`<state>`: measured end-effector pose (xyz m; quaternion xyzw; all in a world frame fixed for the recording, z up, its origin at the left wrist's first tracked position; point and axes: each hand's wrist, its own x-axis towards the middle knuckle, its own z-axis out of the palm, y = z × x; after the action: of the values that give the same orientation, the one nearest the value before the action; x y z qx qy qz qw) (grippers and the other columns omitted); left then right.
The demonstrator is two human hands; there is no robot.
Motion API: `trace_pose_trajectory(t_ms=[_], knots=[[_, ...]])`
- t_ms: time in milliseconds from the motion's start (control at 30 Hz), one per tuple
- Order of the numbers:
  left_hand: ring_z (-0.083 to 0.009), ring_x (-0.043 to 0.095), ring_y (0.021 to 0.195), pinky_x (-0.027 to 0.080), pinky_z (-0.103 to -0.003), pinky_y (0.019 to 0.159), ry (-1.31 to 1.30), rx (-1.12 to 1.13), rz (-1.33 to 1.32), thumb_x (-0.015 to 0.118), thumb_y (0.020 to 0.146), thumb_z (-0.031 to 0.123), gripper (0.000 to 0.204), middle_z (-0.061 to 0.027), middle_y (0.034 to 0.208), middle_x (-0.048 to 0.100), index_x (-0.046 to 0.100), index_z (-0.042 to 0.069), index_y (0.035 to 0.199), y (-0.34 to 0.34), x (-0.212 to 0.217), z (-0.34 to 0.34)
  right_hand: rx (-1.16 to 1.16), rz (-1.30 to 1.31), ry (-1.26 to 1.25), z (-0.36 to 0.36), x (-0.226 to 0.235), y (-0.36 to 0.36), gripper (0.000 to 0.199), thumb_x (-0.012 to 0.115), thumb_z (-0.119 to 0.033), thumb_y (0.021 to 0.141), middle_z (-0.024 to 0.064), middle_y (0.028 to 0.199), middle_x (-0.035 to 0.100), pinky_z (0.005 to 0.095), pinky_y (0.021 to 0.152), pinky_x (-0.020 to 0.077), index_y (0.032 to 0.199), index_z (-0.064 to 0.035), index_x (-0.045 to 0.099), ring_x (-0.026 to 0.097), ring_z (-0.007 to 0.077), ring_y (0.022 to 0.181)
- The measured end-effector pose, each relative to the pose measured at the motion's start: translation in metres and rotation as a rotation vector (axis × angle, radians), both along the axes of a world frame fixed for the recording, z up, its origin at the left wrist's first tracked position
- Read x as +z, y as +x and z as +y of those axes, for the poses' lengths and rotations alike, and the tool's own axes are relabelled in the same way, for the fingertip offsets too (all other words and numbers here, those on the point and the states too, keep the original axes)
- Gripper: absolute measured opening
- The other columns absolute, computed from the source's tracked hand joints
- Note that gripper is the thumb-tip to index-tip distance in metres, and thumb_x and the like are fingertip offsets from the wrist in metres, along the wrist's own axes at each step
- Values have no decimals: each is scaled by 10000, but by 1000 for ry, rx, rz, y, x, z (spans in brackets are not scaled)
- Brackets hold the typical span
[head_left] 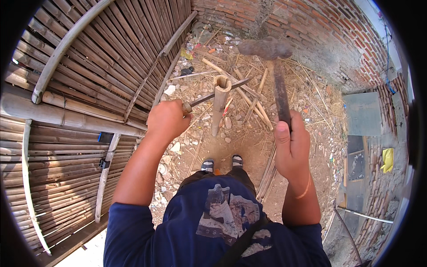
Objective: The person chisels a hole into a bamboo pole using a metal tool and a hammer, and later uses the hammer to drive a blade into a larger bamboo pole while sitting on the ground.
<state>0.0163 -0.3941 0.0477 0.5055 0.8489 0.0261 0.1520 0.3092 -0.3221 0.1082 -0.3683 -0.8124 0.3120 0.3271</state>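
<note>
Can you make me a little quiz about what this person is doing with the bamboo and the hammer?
1. True or false: the left hand holds the hammer.
2. Which hand grips the knife that lies across the top of the upright bamboo pole?
3. Where is the hammer head: A) resting on the ground, B) raised above the pole, C) inside the pole?

Key: 1. False, the right hand holds it. 2. The left hand. 3. B.

Tan bamboo pole (220, 104), red-brown brick wall (307, 22) (grey mortar), navy shirt (213, 227) with pale print, yellow cloth (388, 159).
</note>
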Motion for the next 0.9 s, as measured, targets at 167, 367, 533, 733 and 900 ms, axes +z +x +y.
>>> trace_pose_trajectory(t_ms=[167, 367, 533, 733, 900], knots=[[-386, 737, 933, 587, -497, 842, -6, -51, -63, 787, 864, 416, 410, -200, 926, 756, 729, 36, 1008, 3, 5, 2, -167, 43, -88, 23, -6, 14, 332, 512, -328, 1109, 188, 716, 613, 439, 592, 453, 1124, -4, 581, 651, 385, 645], [-412, 711, 898, 557, -516, 804, 58, 15, -29, 812, 822, 431, 427, -202, 858, 723, 697, 27, 902, -3, -8, 3, -146, -290, 2, 42, -82, 8, 337, 507, -336, 1111, 199, 684, 598, 446, 586, 455, 1130, -9, 587, 641, 410, 638], [-411, 710, 902, 555, -516, 801, 79, 30, -22, 817, 816, 420, 418, -199, 874, 726, 698, 28, 904, -6, -11, -2, -200, -22, -97, 43, -40, 11, 337, 507, -335, 1112, 169, 666, 570, 421, 578, 454, 1181, -15, 585, 590, 335, 575], [-410, 709, 894, 553, -518, 797, 106, 46, -18, 819, 817, 403, 397, -199, 863, 724, 700, 33, 898, -8, -13, 0, -91, -341, -90, 48, -103, 3, 359, 497, -368, 1111, 184, 718, 600, 433, 654, 496, 1216, -34, 576, 632, 327, 652], [-409, 712, 895, 557, -517, 797, 85, 76, -11, 826, 814, 395, 384, -199, 873, 730, 704, 41, 899, -12, -14, -4, -150, -39, -66, 56, -47, 3, 351, 480, -360, 1119, 155, 715, 607, 434, 628, 480, 1201, -32, 573, 586, 308, 618]])
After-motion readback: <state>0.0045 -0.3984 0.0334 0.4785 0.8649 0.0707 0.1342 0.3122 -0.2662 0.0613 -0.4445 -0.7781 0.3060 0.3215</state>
